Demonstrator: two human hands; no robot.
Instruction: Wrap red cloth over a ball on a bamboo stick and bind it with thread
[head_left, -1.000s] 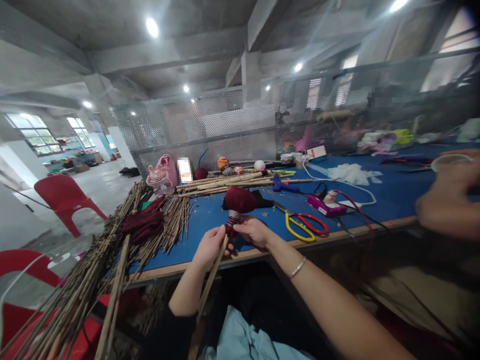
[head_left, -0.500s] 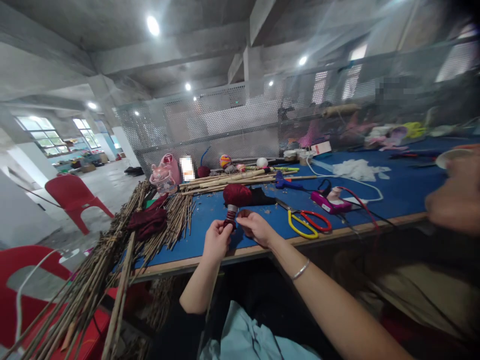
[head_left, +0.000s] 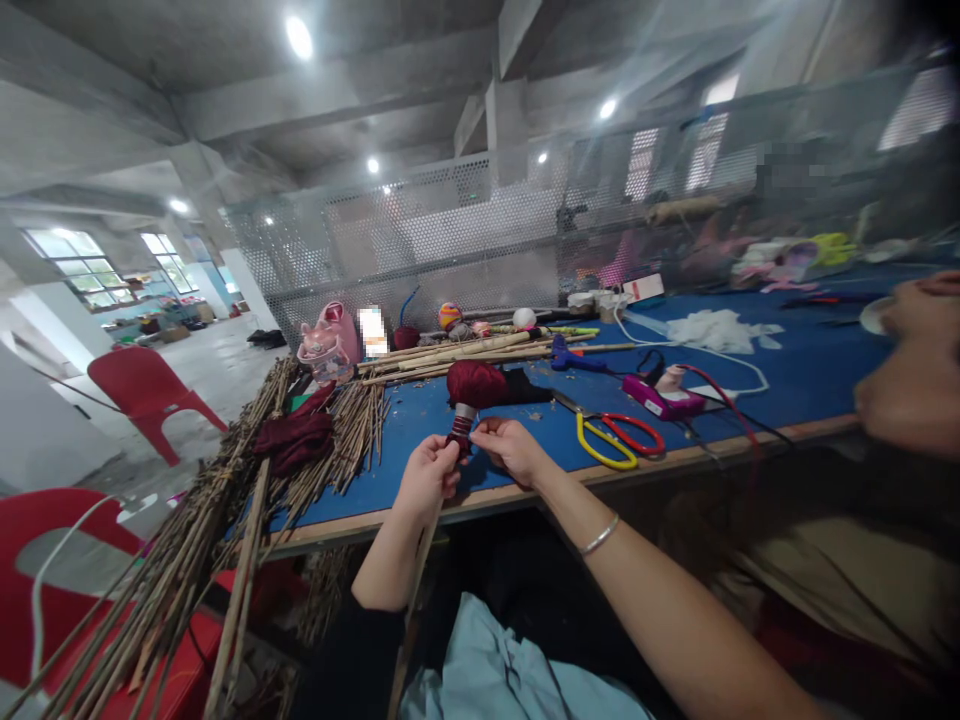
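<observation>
In the head view, a maroon ball (head_left: 477, 384) is sitting just above the two hands, over the bench (head_left: 411, 425). It is looking rounded and fabric-like, with a slight sheen, and is tapering into a narrow grey neck (head_left: 463, 415) that is carrying dark maroon bands. A pale stick (head_left: 423, 562) is running down from below the neck, past the left wrist. Dark cloth (head_left: 527, 387) is lying just beside the ball on its right; I cannot tell whether the ball is touching the bench.

The left hand (head_left: 427, 480) is clamping its fingers on the lower end of the neck. The right hand (head_left: 514, 450) is bringing thumb and forefinger together just beside the neck; I cannot tell whether anything thin is lying between them.

The front edge (head_left: 330, 531) of the bench is passing close beneath both hands. To the left, a strip of blue surface is showing between the ball and the loose sticks (head_left: 360, 430). Behind the ball, canes (head_left: 457, 358) are bounding the room. To the right, scissors (head_left: 615, 440) are lying with their yellow and red handles near the edge, and a purple box (head_left: 664, 396) is standing beyond them.
</observation>
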